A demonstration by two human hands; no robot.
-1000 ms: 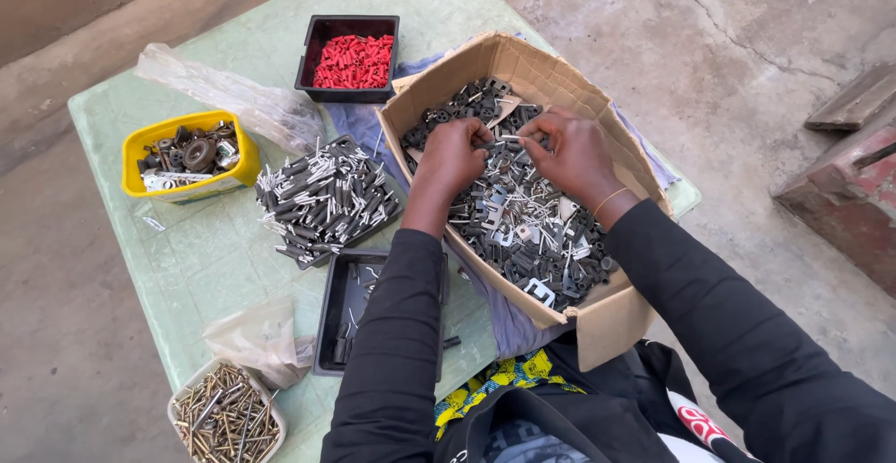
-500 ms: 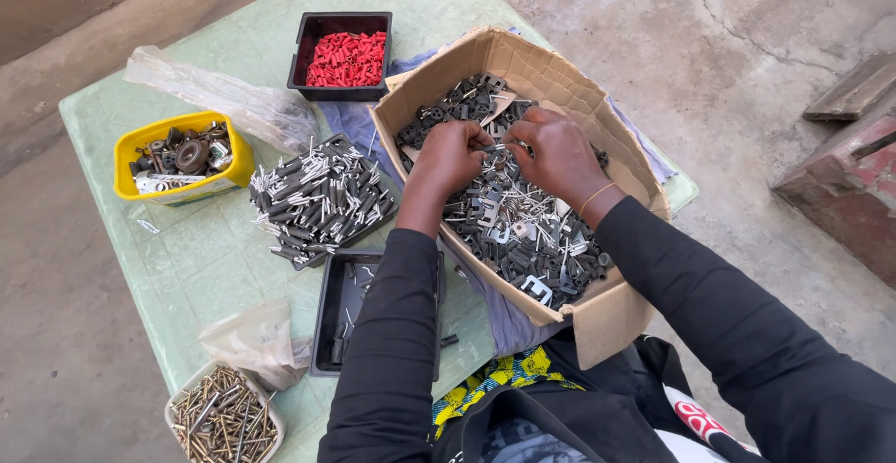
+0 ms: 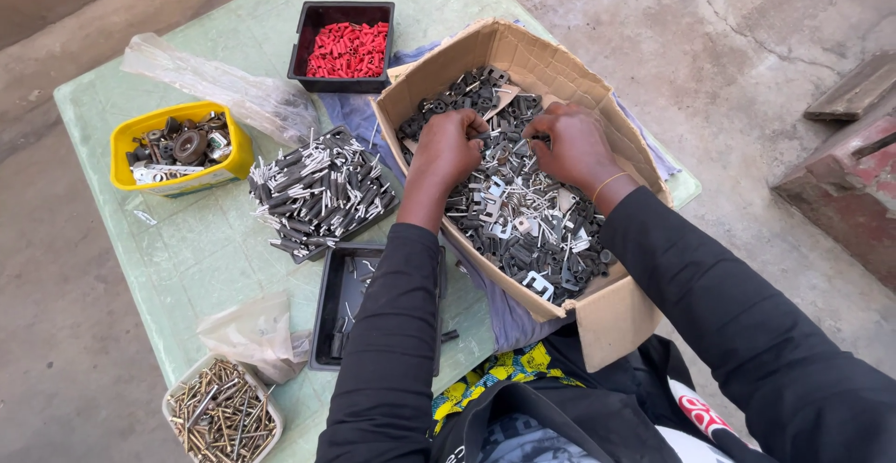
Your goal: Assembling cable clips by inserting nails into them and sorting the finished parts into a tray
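Sorting metal parts point(image 3: 523, 211) in cardboard box point(image 3: 611, 318): your left hand point(image 3: 448, 150) clenched, right hand point(image 3: 571, 146) pinching pieces. Next likely needs separating one cleanly.

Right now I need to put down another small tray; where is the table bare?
Bare green table lies between the yellow tub, the pile of grey pins and the clear bag. The far edge left of the red-filled tray is also free. It is crowded around the cardboard box, where both hands dig.
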